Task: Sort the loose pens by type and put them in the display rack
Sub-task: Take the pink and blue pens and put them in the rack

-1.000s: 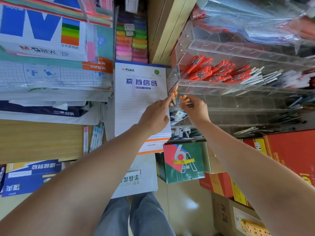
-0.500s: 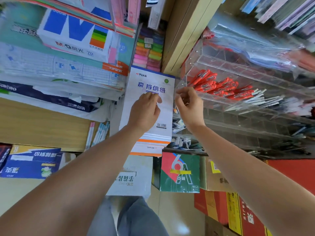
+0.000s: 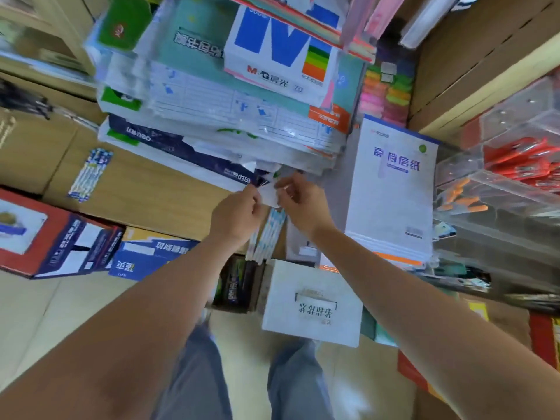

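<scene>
Left hand (image 3: 239, 216) and right hand (image 3: 303, 204) reached out ahead, nearly touching, fingers (image 3: 285, 188) of both curled inward

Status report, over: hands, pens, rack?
Left grip and right grip pinching small white item, blurred. Loose pens on shelf below them. Display rack to the right, writing pad between.

We count two hands, the left hand (image 3: 239, 213) and the right hand (image 3: 303, 204), with one small white slip (image 3: 270, 197) pinched between them. Two packs of blue-and-white pens: the left pack (image 3: 90, 174) at centre left, the lower pack (image 3: 268, 234) just under the hands. One letter pad (image 3: 394, 192) and one clear display rack (image 3: 500, 187) at the right; its orange pens (image 3: 463, 204) and red pens (image 3: 521, 165) blur past counting. Three cartons lower down: red-and-navy carton (image 3: 45, 237), blue carton (image 3: 148, 256), white carton (image 3: 312, 307).
</scene>
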Tool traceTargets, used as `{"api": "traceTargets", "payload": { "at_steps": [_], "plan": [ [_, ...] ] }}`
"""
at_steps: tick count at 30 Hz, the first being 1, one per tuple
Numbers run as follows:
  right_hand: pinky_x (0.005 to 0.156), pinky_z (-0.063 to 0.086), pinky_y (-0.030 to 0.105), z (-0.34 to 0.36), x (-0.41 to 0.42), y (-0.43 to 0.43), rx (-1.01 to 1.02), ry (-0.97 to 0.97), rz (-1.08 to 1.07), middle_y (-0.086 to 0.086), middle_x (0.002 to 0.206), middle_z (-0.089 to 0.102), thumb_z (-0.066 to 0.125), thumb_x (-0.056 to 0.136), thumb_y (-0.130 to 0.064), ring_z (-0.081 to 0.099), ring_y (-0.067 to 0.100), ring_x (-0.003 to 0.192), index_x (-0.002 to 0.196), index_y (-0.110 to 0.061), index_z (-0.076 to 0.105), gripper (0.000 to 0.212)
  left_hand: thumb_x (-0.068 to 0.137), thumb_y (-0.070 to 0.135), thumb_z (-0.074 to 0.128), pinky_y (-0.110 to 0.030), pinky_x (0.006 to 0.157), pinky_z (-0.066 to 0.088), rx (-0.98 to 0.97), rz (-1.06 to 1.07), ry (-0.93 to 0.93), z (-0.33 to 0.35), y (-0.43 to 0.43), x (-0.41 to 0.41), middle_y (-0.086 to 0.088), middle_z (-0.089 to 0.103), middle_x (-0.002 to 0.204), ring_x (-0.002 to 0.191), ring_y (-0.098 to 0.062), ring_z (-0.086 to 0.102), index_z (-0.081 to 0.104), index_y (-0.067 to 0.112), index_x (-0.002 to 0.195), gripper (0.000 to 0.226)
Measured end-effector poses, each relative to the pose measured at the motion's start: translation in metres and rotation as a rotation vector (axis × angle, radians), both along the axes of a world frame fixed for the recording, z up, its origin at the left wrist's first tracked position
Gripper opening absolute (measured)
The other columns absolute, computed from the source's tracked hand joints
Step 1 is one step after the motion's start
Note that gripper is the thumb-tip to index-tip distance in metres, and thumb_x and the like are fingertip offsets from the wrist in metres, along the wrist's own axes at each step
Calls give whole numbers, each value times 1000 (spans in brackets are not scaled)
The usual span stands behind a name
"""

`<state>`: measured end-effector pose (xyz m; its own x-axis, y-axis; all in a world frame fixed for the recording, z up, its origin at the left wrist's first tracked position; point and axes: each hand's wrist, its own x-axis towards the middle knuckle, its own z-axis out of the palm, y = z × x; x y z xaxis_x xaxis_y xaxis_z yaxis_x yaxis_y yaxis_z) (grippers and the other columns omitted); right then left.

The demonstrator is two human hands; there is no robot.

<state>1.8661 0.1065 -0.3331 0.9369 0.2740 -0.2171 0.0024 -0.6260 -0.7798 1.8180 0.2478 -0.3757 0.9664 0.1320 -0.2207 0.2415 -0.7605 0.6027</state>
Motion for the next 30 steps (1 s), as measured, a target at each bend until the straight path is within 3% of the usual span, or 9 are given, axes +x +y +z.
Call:
{"api": "traceTargets", "payload": {
  "at_steps": [5,7,9,11,14,17,22,27,30],
  "plan": [
    [68,56,41,-90,-33,33,-183,264,-199,3,76,64,56,88,-13,63,24,70,92,-22,62,11,97,19,43,-36,61,45,-10,-162,277,-60,56,-24,-3,61,91,74,-25,57,52,16,116,21],
    [62,50,31,-112,-46,33,-276,350,-218,4,80,62,55,90,-13,60,25,73,101,-18,61,14,98,18,42,-32,60,39,-32,-204,325,-80,61,-29,-3,58,90,73,-24,55,52,17,115,20],
    [59,43,26,-136,-53,34,-374,422,-222,5,88,64,54,92,-16,61,24,78,111,-14,57,19,97,17,42,-34,64,43,-40,-255,351,-102,62,-28,-7,57,100,79,-26,58,52,18,117,22],
    [68,49,30,-156,-55,34,-433,441,-229,12,96,67,54,92,-17,64,30,88,117,-13,54,26,97,19,42,-37,67,49,-41,-312,372,-125,57,-26,-9,53,109,79,-27,59,50,22,122,27],
    [85,47,36,-178,-47,34,-493,453,-224,17,116,60,52,93,-15,59,33,105,129,-8,46,37,97,18,43,-35,64,48,-23,-418,390,-155,43,-18,-8,45,114,76,-25,56,47,30,131,36],
    [91,44,36,-198,-33,30,-558,449,-224,16,135,43,50,96,-15,52,31,116,138,-5,35,46,96,15,46,-36,70,50,-20,-454,389,-178,28,-7,-7,41,117,86,-24,56,45,34,135,43],
    [85,47,37,-228,-24,25,-637,471,-249,18,130,42,50,97,-20,56,34,111,137,-1,28,49,96,14,47,-38,75,55,69,-493,400,-205,10,7,-15,39,130,89,-28,61,46,27,136,42],
    [88,50,38,-237,-20,29,-692,465,-223,17,133,40,56,94,-37,53,33,117,142,-1,18,71,95,23,51,-34,61,48,227,-463,304,-219,10,9,-14,45,117,83,-27,59,51,16,121,28],
    [92,50,41,-239,-13,32,-714,499,-218,17,138,38,62,89,-41,51,32,122,144,-1,15,83,92,16,56,-33,55,39,319,-437,275,-223,18,12,-16,45,118,83,-29,57,51,13,119,28]
  ]
}}
